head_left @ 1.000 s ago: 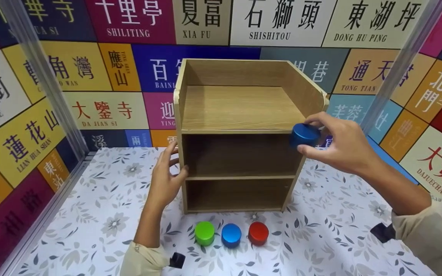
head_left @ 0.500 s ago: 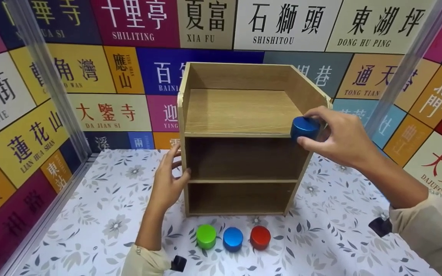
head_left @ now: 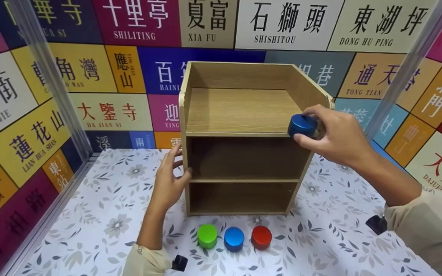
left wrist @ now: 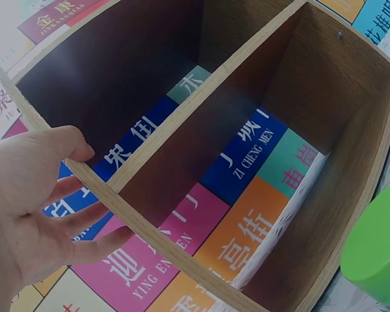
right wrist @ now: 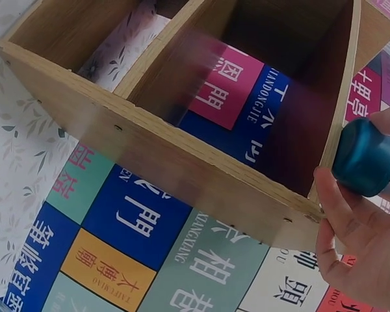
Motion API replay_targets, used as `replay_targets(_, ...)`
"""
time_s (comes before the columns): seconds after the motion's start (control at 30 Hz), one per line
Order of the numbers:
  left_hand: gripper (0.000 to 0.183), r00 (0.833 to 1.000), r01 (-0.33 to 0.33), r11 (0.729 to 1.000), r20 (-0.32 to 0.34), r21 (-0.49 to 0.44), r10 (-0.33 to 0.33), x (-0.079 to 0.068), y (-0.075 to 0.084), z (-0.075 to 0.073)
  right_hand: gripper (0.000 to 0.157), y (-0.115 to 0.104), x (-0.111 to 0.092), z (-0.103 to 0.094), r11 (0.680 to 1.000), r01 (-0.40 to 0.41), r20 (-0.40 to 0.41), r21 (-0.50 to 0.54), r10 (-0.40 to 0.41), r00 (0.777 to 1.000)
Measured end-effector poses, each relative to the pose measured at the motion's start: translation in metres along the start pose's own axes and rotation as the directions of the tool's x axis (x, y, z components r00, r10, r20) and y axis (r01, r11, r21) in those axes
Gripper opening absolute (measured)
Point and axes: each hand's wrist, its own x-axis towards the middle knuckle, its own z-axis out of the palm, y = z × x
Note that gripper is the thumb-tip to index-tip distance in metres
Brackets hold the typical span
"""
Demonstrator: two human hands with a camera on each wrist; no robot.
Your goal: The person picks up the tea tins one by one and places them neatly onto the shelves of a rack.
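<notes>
A wooden shelf unit (head_left: 240, 111) with a walled top and two open compartments below stands upright. My left hand (head_left: 169, 178) grips its left side panel; the left wrist view shows the thumb over the front edge and the fingers outside. With thumb and fingers, my right hand (head_left: 338, 134) holds a dark blue cylinder (head_left: 301, 126) at the right end of the top board's front edge. In the right wrist view the held cylinder overlaps the top board's edge, fingertips right at the wood. Before the shelf, a green cylinder (head_left: 207, 236), a lighter blue cylinder (head_left: 234, 239) and a red cylinder (head_left: 261, 237) form a row.
A white cloth (head_left: 102, 214) with grey leaves and flowers covers the table. Behind and at both sides rise walls of coloured sign panels (head_left: 282, 25). Metal posts (head_left: 58, 82) mark the corners. The shelf's right wall (head_left: 311, 88) rises behind the held cylinder.
My right hand has lifted the dark blue cylinder slightly and shifted it a little left, toward the top board. My left hand keeps its place on the side panel. The head view has shifted slightly.
</notes>
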Motion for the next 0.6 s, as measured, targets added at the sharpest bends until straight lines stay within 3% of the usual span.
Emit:
replay_targets(0.37, 0.079, 0.999, 0.044, 0.999, 0.000, -0.001, -0.044, 0.000, 0.004, 0.002, 0.052, -0.001, 0.008, 0.008, 0.999, -0.034, -0.014, -0.036, 0.033, 0.999)
replay_targets(0.6, 0.082, 1.000, 0.010, 1.000, 0.003, 0.011, -0.010, 0.001, -0.002, 0.000, 0.051, 0.000, 0.012, 0.014, 0.997, -0.027, -0.054, -0.066, 0.023, 0.998)
